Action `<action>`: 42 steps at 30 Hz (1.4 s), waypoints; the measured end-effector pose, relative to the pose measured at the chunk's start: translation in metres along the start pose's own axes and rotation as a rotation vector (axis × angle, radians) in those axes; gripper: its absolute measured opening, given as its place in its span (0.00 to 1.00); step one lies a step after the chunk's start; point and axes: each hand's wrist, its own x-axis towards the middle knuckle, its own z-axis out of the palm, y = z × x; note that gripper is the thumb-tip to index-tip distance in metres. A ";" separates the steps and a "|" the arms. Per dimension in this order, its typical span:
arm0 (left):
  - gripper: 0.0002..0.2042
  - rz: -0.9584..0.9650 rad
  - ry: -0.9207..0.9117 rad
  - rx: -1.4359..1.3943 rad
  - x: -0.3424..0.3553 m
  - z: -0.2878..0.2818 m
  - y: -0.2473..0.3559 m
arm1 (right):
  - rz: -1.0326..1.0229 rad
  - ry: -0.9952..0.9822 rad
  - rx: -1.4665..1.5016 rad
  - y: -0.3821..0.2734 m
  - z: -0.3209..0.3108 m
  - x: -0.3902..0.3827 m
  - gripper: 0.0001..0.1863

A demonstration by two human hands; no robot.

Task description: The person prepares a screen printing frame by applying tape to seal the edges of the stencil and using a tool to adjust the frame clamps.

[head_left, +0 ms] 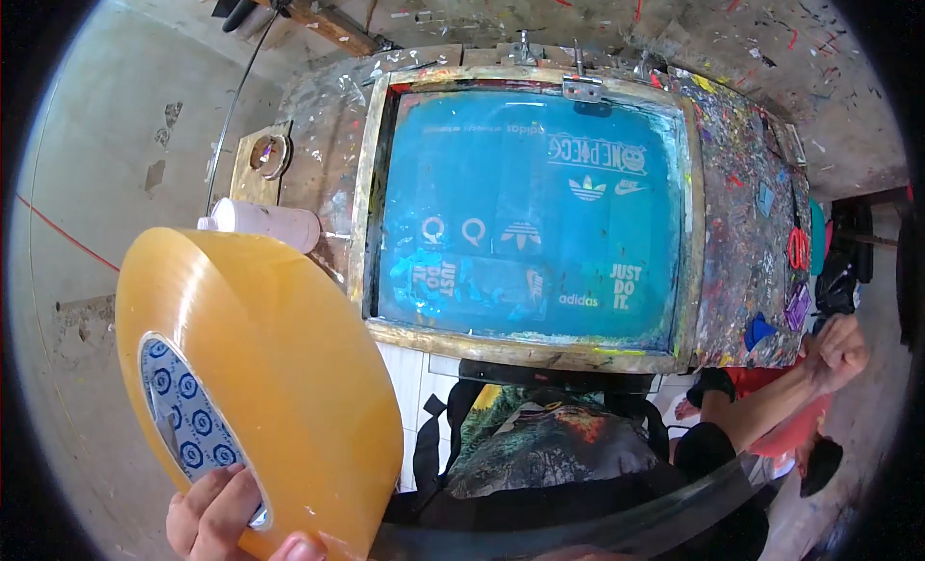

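Note:
My left hand (217, 513) grips a large roll of amber-looking packing tape (279, 359) at the lower left, fingers hooked into its patterned core. A clear strip (578, 537) stretches from the roll along the lower edge toward the right. My right hand (833, 354) is closed at the right edge of the bench; what is in its fingers, if anything, I cannot make out. Ahead lies a blue screen-printing mesh (520, 185) in a wooden frame (520, 349), marked with pale lettering and shapes and held by a metal hinge clamp (583, 89).
A pinkish bottle (270, 224) and a round tin (270, 156) stand left of the frame. The paint-spattered bench (732, 204) carries red scissors (798, 249) and a blue scraper (757, 332) at right. A cable (226, 118) runs along the left; dark bags (836, 277) lie beyond the right edge.

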 end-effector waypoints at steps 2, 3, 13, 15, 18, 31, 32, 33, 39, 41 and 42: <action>0.14 0.048 0.002 0.005 -0.005 0.001 -0.002 | 0.235 0.405 -0.128 0.042 0.018 -0.023 0.08; 0.14 0.087 -0.005 0.009 -0.012 -0.001 -0.007 | 0.358 0.533 -0.172 0.069 0.055 -0.028 0.10; 0.15 0.038 0.377 0.042 0.025 0.180 -0.129 | 0.276 -0.502 -0.923 -0.018 0.162 0.112 0.07; 0.11 -0.014 0.400 0.130 0.032 0.251 -0.177 | 0.193 -0.614 -0.945 -0.038 0.202 0.135 0.09; 0.12 -0.059 0.340 0.257 0.027 0.325 -0.218 | 0.051 -0.829 -0.931 -0.052 0.244 0.157 0.13; 0.34 -0.214 0.432 -0.397 0.065 0.303 -0.137 | -0.207 -1.232 -0.736 -0.036 0.338 0.186 0.17; 0.36 -0.141 0.368 -0.775 0.068 0.285 -0.109 | -0.186 -1.230 -0.668 -0.021 0.349 0.191 0.15; 0.36 -0.023 0.327 -1.060 0.080 0.274 -0.081 | -0.167 -1.320 -0.609 -0.012 0.358 0.201 0.14; 0.27 -0.282 -0.299 -1.673 0.069 0.279 -0.025 | 0.331 -1.459 -0.447 0.040 0.387 0.270 0.07; 0.22 -0.490 -0.365 -1.819 0.042 0.289 -0.020 | 0.349 -1.463 -0.414 0.071 0.385 0.280 0.08; 0.21 -0.598 -0.362 -1.788 0.027 0.292 -0.016 | 0.368 -1.471 -0.389 0.097 0.384 0.284 0.08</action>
